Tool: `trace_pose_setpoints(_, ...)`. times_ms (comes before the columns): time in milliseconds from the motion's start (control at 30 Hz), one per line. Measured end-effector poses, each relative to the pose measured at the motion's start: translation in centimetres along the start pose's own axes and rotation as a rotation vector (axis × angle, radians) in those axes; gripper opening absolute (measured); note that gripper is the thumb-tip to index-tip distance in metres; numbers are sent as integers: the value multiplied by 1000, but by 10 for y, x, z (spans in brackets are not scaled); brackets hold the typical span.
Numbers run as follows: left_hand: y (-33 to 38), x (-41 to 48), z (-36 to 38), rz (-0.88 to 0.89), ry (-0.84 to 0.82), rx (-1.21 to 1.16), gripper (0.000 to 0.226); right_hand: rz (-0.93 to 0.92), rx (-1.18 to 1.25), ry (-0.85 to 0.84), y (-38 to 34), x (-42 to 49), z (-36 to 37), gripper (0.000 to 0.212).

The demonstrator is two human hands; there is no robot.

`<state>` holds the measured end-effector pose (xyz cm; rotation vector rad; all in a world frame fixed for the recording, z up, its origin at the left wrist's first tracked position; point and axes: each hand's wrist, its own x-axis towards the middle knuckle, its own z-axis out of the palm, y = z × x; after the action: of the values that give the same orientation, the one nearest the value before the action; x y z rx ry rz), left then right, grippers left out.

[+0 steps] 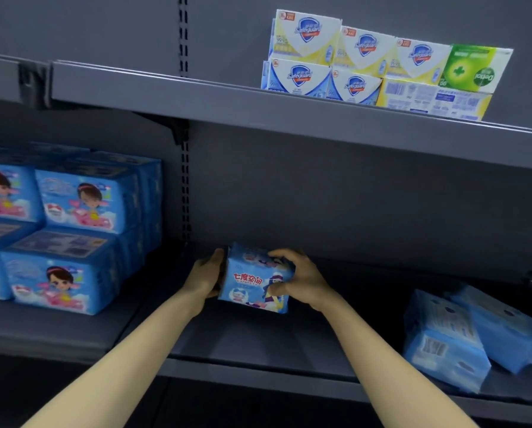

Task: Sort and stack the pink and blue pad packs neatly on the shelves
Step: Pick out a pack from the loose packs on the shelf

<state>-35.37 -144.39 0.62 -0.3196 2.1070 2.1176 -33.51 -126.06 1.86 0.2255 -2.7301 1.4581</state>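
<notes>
A blue pack [252, 282] is held between both hands deep on the shelf [258, 344], close to the rear wall and just right of the slotted upright [184, 180]. It is kept upright, with its printed face turned outward. Whether its base touches the shelf cannot be told. The left hand [207, 278] is set against the pack's left side, its grip closed on that edge with the thumb up top and the fingers curled under. The grip of the right hand [301, 279] is clamped on the pack's right end: fingers are curled over the top and the thumb is pressed on the front face.

Left of the upright, a stack [73, 230] of blue packs is piled two layers high, well apart from the held pack. To the right, loose packs [462, 338] are leaned together, tilted, near the shelf's front edge. On the top shelf [166, 88], soap boxes [366, 63] are stacked in two rows.
</notes>
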Motion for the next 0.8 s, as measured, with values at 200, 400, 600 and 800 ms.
trace_pose_setpoints(200,-2,17,-27,-47,127,-94,33,-31,41,-47,-11,31,26,62)
trace_pose_setpoints(400,-4,43,-41,-50,125,-97,34,-12,42,-48,-12,59,42,65)
trace_pose_setpoints(600,-1,74,-44,-22,113,-86,29,-1,84,-18,-7,86,50,64)
trace_pose_setpoints(800,9,98,-43,18,118,-93,32,12,106,36,-8,109,54,63)
